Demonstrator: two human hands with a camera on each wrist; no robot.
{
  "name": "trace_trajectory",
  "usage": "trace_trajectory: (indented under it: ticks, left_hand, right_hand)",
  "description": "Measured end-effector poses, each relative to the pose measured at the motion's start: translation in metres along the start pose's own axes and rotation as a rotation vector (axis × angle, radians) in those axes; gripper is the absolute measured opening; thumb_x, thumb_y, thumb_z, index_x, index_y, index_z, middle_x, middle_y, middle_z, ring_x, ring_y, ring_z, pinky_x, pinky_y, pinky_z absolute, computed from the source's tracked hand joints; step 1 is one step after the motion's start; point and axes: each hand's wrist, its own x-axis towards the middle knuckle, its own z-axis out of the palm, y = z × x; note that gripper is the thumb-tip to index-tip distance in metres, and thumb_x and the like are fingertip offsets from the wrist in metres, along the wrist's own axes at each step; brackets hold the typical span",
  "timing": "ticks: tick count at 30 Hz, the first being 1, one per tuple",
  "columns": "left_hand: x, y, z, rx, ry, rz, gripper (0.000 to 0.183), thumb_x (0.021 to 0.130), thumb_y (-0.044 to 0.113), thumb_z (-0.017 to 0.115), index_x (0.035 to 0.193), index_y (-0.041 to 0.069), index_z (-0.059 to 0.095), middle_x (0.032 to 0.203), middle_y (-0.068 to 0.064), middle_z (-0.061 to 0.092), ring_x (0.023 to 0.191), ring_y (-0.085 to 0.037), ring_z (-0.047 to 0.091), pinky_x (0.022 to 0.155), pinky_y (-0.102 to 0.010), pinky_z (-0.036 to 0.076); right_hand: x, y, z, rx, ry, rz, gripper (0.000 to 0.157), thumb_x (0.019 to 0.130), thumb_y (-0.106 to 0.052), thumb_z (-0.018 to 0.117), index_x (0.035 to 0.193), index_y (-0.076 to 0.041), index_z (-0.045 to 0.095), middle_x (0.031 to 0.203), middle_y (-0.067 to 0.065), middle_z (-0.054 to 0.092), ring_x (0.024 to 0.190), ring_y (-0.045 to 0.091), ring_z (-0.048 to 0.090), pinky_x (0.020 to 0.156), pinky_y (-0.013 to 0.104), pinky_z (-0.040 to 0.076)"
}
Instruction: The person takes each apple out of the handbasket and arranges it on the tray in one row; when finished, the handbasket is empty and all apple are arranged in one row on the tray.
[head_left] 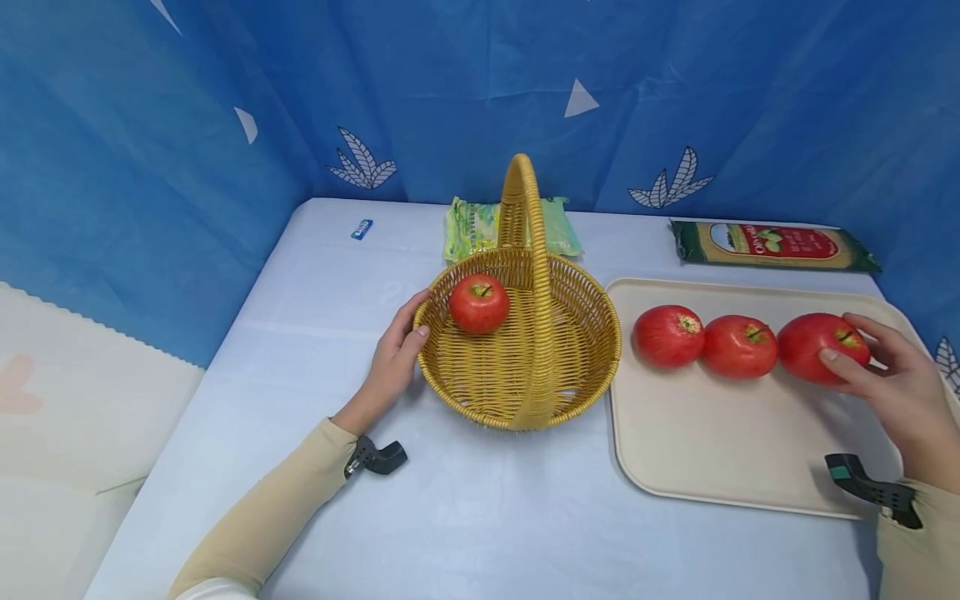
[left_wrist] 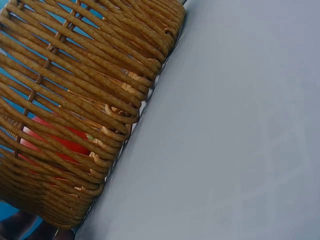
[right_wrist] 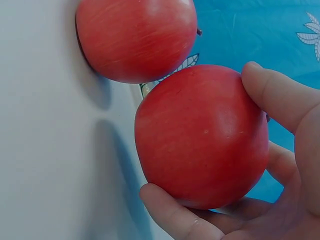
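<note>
My left hand [head_left: 394,354] grips the left rim of a round wicker basket [head_left: 472,379] with a tall arched handle, thumb over the edge. One red apple [head_left: 478,307] lies inside at the basket's left; the left wrist view shows it through the weave. Over the right part of a beige tray [head_left: 705,450], my right hand [head_left: 903,379] holds another red apple [head_left: 810,348] between thumb and fingers. In the right wrist view this held apple [right_wrist: 200,140] stands apart from its shadow on the tray. Two more apples, a middle one [head_left: 738,347] and a left one [head_left: 667,337], rest on the tray.
Behind the basket lies a green and yellow packet [head_left: 472,229]. A long pasta-like package [head_left: 780,244] lies behind the tray. At the table's back left is a small blue item [head_left: 362,229]. A blue curtain [head_left: 480,92] borders the back edge.
</note>
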Motion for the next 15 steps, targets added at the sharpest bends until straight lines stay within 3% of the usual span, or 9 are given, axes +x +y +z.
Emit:
trace_trajectory:
  ticks: [6,15]
  left_hand:
    - [-0.0004,-0.0001,-0.0007,0.003,-0.003,-0.013,0.053,0.107,0.016,0.040,0.160,0.015,0.034,0.167,-0.008,0.034,0.155,-0.028,0.031,0.126,-0.050,0.028]
    - [-0.0009,0.0015,-0.0002,0.006,-0.003,-0.009,0.053,0.107,0.017,0.041,0.160,0.015,0.034,0.166,-0.007,0.034,0.155,-0.027,0.032,0.126,-0.050,0.028]
  right_hand:
    - [0.0005,0.0040,0.0014,-0.016,-0.020,0.009,0.070,0.101,-0.029,0.062,0.162,-0.037,0.026,0.171,-0.001,0.024,0.107,-0.009,0.031,0.061,-0.001,0.044]
    - [-0.0008,0.0055,0.0028,-0.018,-0.022,0.019,0.071,0.101,-0.030,0.062,0.162,-0.037,0.026,0.170,0.003,0.024,0.115,-0.006,0.029,0.060,-0.001,0.043]
